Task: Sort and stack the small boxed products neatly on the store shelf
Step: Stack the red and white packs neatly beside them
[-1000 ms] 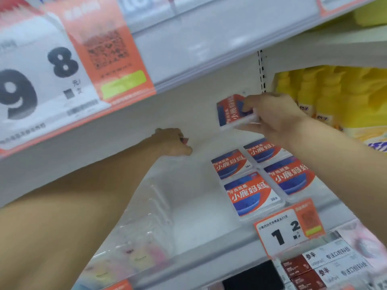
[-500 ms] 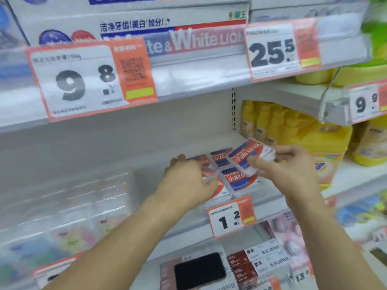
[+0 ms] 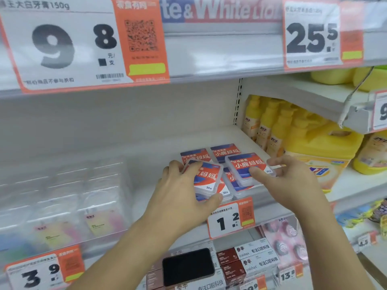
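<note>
On the middle shelf [image 3: 261, 201], starting at the left, we see clear packs [image 3: 62, 201] stacked well apart from the work. Moving right, our left hand [image 3: 184, 197] grips a small box [image 3: 206, 177], thumb at its near edge and fingers over its far left corner, lowering it onto the near-left pile. Just beside it, our right hand [image 3: 287, 181] pinches a second box [image 3: 249, 168] by its right side, tilted slightly above the near-right pile. Two more boxes [image 3: 225, 151] lie flat behind them. Further right stand yellow bottles [image 3: 270, 126].

We judge the sorting well along: four piles form a tidy grid, and these two boxes remain to be seated square. Compared with half a second ago, the left hand now shows its box clearly over the pile, and the right hand's box has come lower and flatter.
</note>
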A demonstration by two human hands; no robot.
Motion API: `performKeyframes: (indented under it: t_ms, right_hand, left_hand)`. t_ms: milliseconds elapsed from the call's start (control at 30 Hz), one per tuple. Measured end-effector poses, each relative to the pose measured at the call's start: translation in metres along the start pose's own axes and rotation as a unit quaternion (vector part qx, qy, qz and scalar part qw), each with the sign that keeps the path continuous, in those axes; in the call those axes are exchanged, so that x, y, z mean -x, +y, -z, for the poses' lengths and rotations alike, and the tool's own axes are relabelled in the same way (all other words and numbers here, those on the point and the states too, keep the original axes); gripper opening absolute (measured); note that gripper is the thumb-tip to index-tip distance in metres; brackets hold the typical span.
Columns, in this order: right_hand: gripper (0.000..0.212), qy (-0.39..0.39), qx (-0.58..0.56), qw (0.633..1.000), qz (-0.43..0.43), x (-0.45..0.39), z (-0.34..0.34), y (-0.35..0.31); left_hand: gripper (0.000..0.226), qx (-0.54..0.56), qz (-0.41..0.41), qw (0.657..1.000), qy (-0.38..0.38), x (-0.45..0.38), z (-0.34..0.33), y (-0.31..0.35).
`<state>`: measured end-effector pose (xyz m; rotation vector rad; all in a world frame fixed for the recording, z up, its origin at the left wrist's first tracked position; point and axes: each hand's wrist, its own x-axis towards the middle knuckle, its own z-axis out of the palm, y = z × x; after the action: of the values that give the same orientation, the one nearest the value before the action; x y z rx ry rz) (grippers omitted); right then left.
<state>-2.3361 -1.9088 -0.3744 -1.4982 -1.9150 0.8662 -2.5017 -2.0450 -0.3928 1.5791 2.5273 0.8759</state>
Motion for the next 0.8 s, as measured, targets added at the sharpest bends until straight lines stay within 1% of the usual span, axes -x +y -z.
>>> performKeyframes:
  t_ms: [100,233,300,400,533,600,667,733,800]
  right_hand:
    - [0.054,-0.031,-0.012,0.999,-0.011,-0.005,0.002,0.0]
    - [0.054,-0.049,-0.043,0.997,-0.031,-0.009,0.005,0.004]
    - [0.054,-0.052,-0.057,0.997,-0.028,-0.009,0.006,0.006]
    - [0.056,-0.057,-0.059,0.996,-0.016,-0.008,0.007,0.007]
    - [0.062,-0.078,-0.037,0.996,0.007,-0.005,0.006,0.006]
    - [0.068,-0.085,-0.03,0.996,0.02,-0.004,0.006,0.007]
    - [0.079,-0.101,-0.029,0.994,0.026,-0.004,0.009,0.007]
    - [0.097,-0.114,-0.022,0.993,0.037,-0.003,0.01,0.007]
    - [0.115,-0.113,-0.015,0.992,0.062,-0.002,0.01,0.006]
  left_hand:
    - [0.078,0.02,0.0,1.0,0.003,0.002,0.002,-0.003]
    - [0.079,0.085,0.001,0.995,-0.057,0.001,0.011,-0.004]
    - [0.077,0.097,0.006,0.993,-0.064,-0.002,0.014,-0.006]
    - [0.071,0.04,0.0,0.998,-0.05,0.001,0.012,-0.004]
    - [0.086,-0.009,-0.002,0.999,-0.052,0.007,0.012,0.003]
    - [0.089,-0.031,-0.007,0.998,-0.053,0.011,0.013,0.006]
    - [0.082,-0.046,-0.014,0.998,-0.036,0.015,0.012,0.007]
    - [0.07,-0.049,-0.018,0.999,-0.012,0.016,0.009,0.008]
    - [0.063,-0.04,-0.016,0.999,0.001,0.017,0.003,0.007]
